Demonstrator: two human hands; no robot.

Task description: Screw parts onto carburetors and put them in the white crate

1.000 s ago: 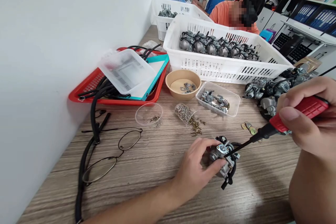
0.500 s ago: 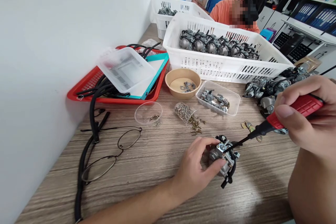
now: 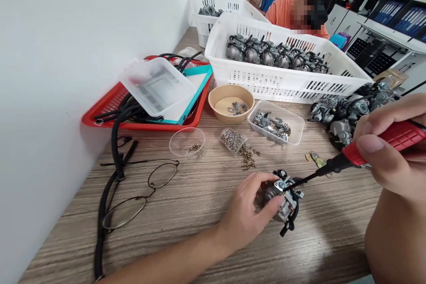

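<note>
On the wood-grain table lies a small metal carburetor (image 3: pixel 286 206) with black hoses. My left hand (image 3: pixel 248 213) grips its left side between thumb and fingers. My right hand (image 3: pixel 389 151) is closed around the red handle of an electric screwdriver (image 3: pixel 346 156). Its long black shaft slants down to the left, and the tip meets a small plate on top of the carburetor. Whether a screw sits under the tip is too small to tell. Just beyond lie loose brass screws (image 3: pixel 248 157), spilled from a tipped clear cup (image 3: pixel 232 140).
Behind stand a tan bowl (image 3: pixel 219 113), a clear tray of metal parts (image 3: pixel 296 131) and a white crate (image 3: pixel 259 80) of carburetors. More carburetors (image 3: pixel 341 131) lie at right near flat metal plates (image 3: pixel 314 158). At left are eyeglasses (image 3: pixel 146 197), a black cable (image 3: pixel 101 230) and a red basket (image 3: pixel 93 115).
My right hand and the screwdriver handle have shifted slightly right, with the tip still at the carburetor's top. My left hand keeps its grip. The whole view has moved a little.
</note>
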